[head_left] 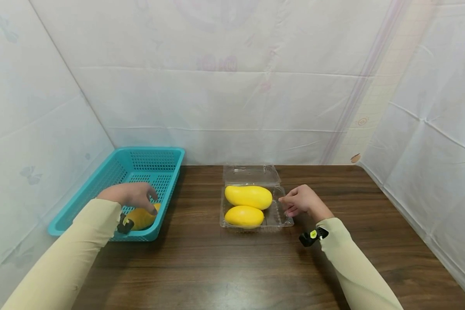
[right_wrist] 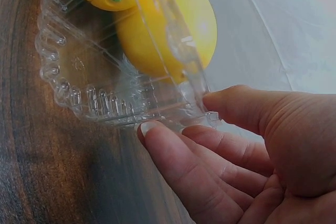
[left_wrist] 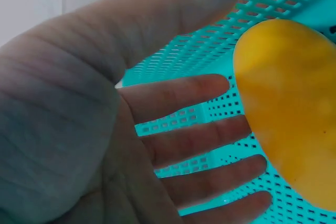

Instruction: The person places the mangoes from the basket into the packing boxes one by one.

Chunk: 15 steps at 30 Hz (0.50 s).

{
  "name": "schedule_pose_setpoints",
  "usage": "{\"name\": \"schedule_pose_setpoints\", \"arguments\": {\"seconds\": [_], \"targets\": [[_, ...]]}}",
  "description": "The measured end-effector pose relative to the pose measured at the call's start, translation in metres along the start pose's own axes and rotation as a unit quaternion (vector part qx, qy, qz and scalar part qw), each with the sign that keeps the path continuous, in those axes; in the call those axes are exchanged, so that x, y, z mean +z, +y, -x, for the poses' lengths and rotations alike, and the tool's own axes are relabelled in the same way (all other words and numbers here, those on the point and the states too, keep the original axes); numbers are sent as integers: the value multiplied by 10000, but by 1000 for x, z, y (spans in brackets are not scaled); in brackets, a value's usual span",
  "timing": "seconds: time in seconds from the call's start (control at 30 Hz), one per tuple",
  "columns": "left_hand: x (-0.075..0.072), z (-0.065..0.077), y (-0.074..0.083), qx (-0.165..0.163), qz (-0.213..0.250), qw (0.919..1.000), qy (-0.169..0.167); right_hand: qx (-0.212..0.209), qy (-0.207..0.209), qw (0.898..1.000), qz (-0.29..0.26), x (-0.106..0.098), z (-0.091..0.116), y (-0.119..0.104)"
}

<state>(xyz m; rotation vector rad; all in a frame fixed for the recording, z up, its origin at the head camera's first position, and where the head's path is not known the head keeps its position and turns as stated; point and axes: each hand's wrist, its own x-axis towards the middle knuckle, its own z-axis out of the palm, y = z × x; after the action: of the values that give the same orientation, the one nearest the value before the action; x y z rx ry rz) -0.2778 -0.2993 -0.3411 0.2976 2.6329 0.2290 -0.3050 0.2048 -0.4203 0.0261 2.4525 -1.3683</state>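
My left hand [head_left: 133, 194] reaches down inside a turquoise basket [head_left: 176, 181], above a yellow-orange mango [head_left: 140, 219]. In the left wrist view its fingers are spread and fairly straight, with the fingertips close beside the mango [left_wrist: 291, 114]; whether they touch it I cannot tell. A clear plastic clamshell box [head_left: 276, 217] lies with its lid [head_left: 252, 175] folded back. Two yellow mangoes sit in it, a longer one [head_left: 249, 196] behind a smaller one [head_left: 244, 216]. My right hand [head_left: 303, 201] pinches the box's right edge between thumb and fingers.
Brown wood-grain table [head_left: 201, 267] spreads under everything. White sheeting [head_left: 232, 99] hangs behind it and on both sides. The basket's raised walls surround the left hand. A small camera is strapped at each wrist.
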Motion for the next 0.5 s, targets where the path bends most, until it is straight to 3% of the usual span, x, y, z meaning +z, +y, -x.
{"name": "schedule_pose_setpoints", "arguments": {"seconds": [0.27, 0.5], "targets": [[2, -3, -3, -259, 690, 9969, -288, 2, 5, 10000, 30, 0, 0, 0], [2, -5, -3, -425, 604, 9968, -302, -15, -12, 10000, 26, 0, -1, 0]]}}
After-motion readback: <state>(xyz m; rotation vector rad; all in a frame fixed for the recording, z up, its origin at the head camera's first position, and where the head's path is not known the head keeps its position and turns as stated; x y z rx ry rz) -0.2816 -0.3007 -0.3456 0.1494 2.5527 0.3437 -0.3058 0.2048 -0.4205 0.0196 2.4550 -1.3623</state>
